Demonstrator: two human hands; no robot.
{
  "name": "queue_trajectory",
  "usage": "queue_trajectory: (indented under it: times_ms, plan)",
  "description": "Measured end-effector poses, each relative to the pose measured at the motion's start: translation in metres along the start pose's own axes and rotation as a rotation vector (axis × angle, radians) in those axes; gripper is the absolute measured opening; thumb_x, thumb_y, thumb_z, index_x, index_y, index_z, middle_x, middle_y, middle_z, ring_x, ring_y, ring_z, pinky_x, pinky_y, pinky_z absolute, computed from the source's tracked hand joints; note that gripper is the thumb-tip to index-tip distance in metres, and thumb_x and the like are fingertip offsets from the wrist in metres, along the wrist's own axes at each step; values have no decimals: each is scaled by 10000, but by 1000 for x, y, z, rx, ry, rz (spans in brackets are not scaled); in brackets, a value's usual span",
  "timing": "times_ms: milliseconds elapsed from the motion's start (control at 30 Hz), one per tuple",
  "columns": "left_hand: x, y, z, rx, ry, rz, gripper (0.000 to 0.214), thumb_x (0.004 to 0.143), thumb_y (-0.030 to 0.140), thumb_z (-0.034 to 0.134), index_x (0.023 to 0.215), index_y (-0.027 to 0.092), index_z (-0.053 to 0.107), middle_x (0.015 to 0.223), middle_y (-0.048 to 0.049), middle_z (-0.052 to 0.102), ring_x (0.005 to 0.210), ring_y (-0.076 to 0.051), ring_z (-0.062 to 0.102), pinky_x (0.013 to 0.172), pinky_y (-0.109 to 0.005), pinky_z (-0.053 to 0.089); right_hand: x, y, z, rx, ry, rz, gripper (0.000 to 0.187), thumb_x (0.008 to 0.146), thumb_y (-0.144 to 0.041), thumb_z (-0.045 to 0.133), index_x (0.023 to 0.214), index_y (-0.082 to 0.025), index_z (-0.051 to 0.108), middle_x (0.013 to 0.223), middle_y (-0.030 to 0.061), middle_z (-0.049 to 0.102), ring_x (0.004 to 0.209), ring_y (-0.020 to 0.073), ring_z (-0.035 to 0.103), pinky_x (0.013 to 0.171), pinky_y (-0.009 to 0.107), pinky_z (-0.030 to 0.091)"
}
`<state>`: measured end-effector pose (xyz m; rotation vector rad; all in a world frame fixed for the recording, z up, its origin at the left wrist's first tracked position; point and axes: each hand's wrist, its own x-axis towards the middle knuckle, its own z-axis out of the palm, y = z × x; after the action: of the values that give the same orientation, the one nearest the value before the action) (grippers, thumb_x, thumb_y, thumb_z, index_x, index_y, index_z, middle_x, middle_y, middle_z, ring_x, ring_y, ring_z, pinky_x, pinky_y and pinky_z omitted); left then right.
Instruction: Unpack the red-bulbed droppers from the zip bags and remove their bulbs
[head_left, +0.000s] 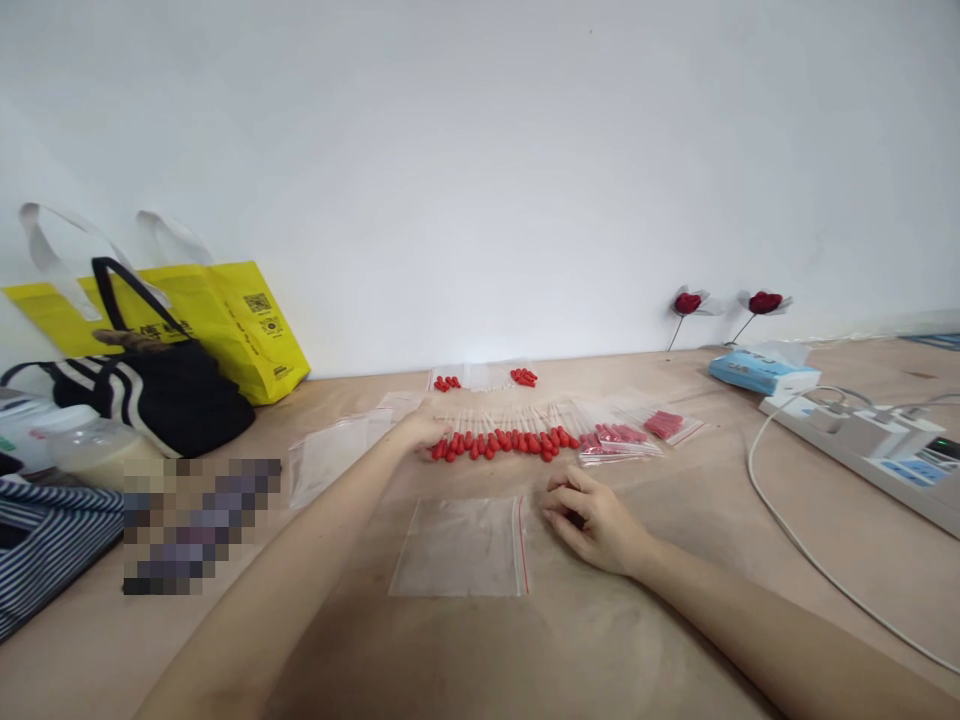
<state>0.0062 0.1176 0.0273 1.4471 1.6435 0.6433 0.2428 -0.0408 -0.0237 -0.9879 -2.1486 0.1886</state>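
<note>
A row of pale sticks with bulbous red tips [517, 441] lies across the middle of the table, red ends facing me. My left hand [421, 432] reaches the row's left end, its fingers at the outermost red tips. Those fingers are small and blurred, so their grip is unclear. My right hand [592, 518] rests on the table below the row's right end, fingers loosely curled, a gap showing before the thumb, nothing visible in it. Between my forearms a clear zip bag [459, 548] with a red seal line lies flat, untouched by either hand.
Filled zip bags [621, 440] lie right of the row, another bag with red tips [523, 377] behind it, and clear bags [330, 455] left. Yellow and black bags [251, 330] stand at left. At right are a tissue pack [761, 372], power strip [862, 450] and cable [780, 540].
</note>
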Motion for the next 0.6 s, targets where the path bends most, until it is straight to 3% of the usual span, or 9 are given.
queue_trajectory:
  times_ms: [133,367,500,600]
  plan:
    - [-3,-2,-5,154,51,-30,151,766,198,551,632,143,507,458,59,488,437,-88,513,490,-219,446,0,0,0,-4,-14,12,108,756,-107,475,774,-198,530,859,53,546,729,139,558,658,267,470]
    - [-4,-10,-7,276,157,64,73,658,149,585,638,174,519,485,45,511,478,-125,553,514,-217,447,0,1,2,-7,0,5,106,760,-115,478,774,-199,541,868,56,551,723,138,560,660,269,472]
    - [-19,-7,-5,326,259,207,48,688,161,550,734,173,550,716,-22,596,737,-171,584,689,-255,449,0,0,0,-11,-11,-3,115,771,-122,467,803,-197,549,847,55,551,726,140,557,657,270,473]
    - [-51,-7,2,346,313,384,115,748,209,507,854,202,551,948,-40,579,948,-176,518,842,-255,380,0,1,1,-9,-29,7,131,775,-120,463,826,-197,557,831,51,557,728,138,556,659,268,473]
